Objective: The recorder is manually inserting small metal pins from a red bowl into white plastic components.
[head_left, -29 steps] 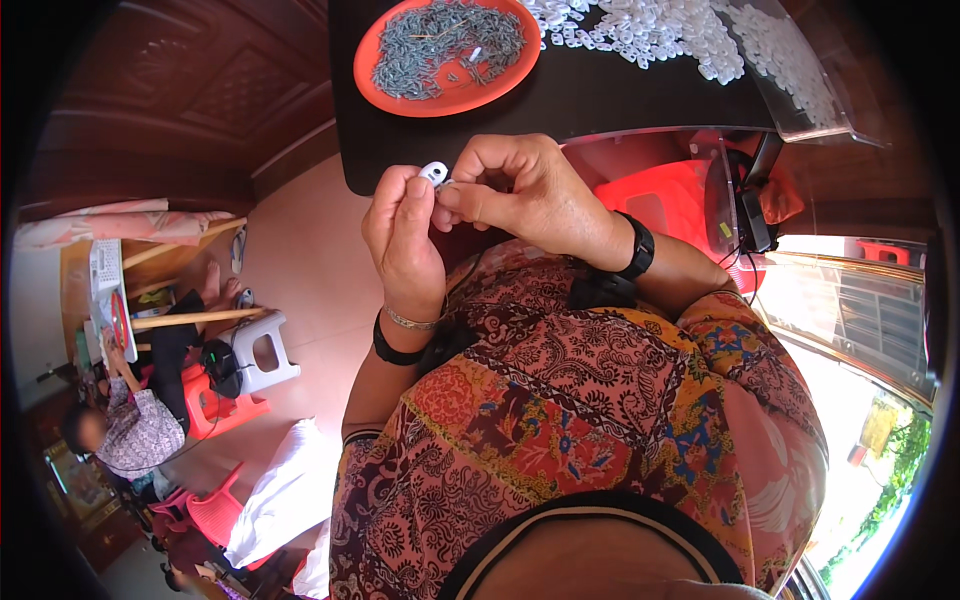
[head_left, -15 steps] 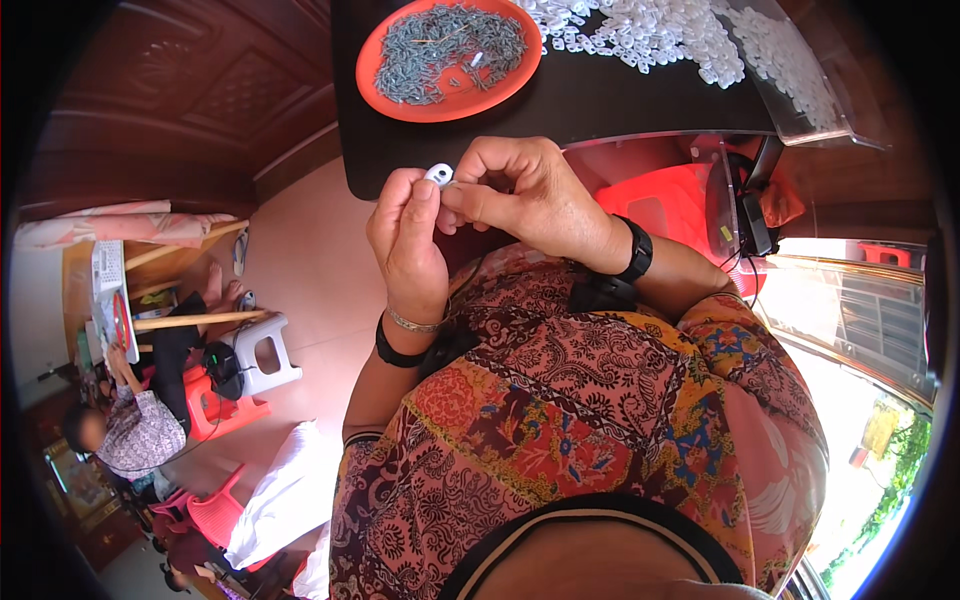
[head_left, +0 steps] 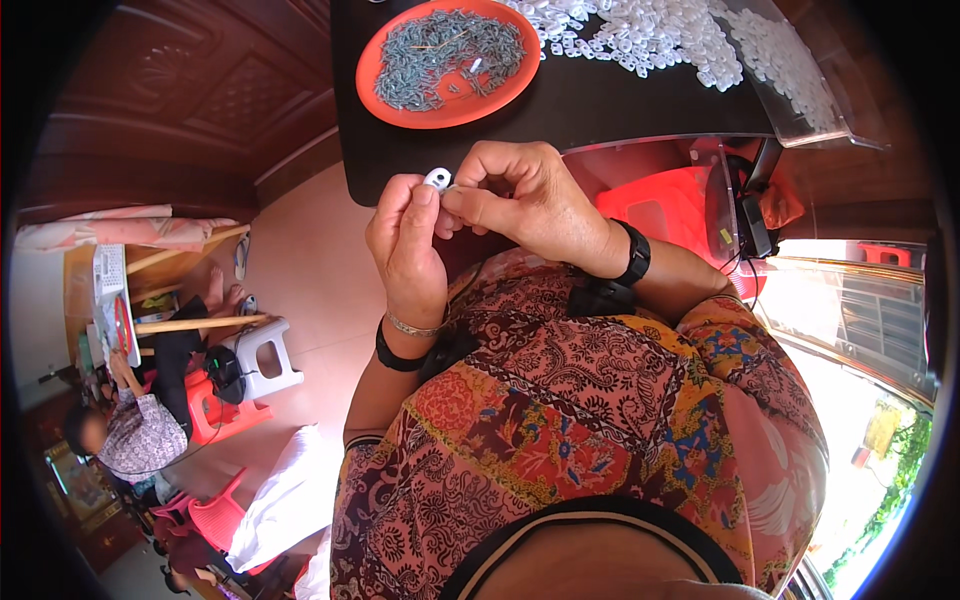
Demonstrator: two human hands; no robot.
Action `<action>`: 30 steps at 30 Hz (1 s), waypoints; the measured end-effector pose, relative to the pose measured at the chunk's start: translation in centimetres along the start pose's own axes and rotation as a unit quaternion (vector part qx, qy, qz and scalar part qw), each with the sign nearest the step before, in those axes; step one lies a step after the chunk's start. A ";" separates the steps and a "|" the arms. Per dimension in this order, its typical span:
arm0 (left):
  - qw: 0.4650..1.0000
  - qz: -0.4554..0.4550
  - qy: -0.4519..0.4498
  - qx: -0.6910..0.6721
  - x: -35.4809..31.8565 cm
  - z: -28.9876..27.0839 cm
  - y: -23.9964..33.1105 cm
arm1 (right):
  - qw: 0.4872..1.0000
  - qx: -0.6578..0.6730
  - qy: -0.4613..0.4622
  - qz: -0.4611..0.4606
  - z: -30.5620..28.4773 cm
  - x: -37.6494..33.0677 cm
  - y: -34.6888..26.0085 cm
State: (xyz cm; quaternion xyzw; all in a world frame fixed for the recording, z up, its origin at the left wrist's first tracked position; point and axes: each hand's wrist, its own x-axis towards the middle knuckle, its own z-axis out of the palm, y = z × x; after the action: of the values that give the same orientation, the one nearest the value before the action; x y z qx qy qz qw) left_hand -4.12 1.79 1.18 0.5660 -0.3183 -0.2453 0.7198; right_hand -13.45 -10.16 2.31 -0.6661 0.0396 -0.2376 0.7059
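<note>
Between the thumb and fingers of my left hand (head_left: 405, 240) is a small white oval plastic piece (head_left: 437, 178) with a dark hole. My right hand (head_left: 535, 200) meets it from the right, its thumb and fingertips pinched together against the piece's lower edge. Whatever those fingertips hold is too small or hidden to make out. Beyond my hands, an orange plate (head_left: 440, 118) on the black table (head_left: 600, 105) holds many small grey metal-looking parts (head_left: 400, 65) and one white bit. To its right lies a heap of similar white plastic pieces (head_left: 665, 40).
A clear plastic panel (head_left: 840, 137) stands at the table's right, with more white pieces by it. Red plastic stools (head_left: 665, 200) are under the table. At the left, another person (head_left: 145, 435) sits near a grey stool (head_left: 268, 358) and a wooden-legged table.
Both hands stay nearly in place, with the white piece tilted slightly differently. The plate sits a touch lower in the picture.
</note>
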 end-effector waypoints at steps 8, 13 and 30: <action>1.000 -0.009 -0.004 -0.009 -0.1 0.1 -0.2 | 1.000 0.006 0.001 0.002 0.0 -0.1 0.1; 1.000 -0.005 -0.005 -0.010 -0.1 0.1 -0.3 | 1.000 0.015 0.007 0.000 0.0 -0.2 0.4; 1.000 -0.016 0.001 -0.008 0.0 0.3 0.0 | 0.999 0.041 -0.004 0.003 -0.5 -0.2 0.5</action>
State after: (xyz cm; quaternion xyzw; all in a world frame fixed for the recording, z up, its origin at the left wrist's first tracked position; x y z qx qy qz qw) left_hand -4.33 1.54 1.26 0.5655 -0.3070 -0.2588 0.7204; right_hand -13.70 -10.54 1.77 -0.6372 0.0290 -0.2338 0.7338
